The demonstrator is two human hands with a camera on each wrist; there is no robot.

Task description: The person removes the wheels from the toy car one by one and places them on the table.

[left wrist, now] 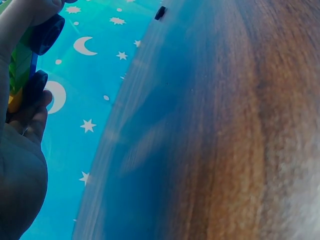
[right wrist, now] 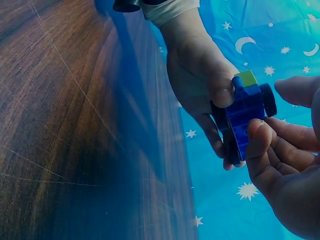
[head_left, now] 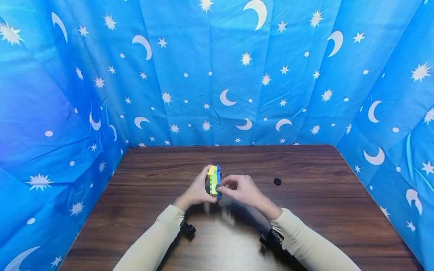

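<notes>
In the head view a small brick-built toy car, yellow and lime green on a blue base, is held up on its side above the table. My left hand grips it from the left, thumb at the near end and fingers round the far end. My right hand pinches a black wheel at the side of the blue base, thumb on one edge and fingertips on the other. Two more dark wheels show on the car in the left wrist view, one being the upper wheel.
A loose black wheel lies flat on the brown wood-grain table, to the right of my hands. A blue curtain with moons and stars encloses the table's back and sides. Black cameras sit on both wrists.
</notes>
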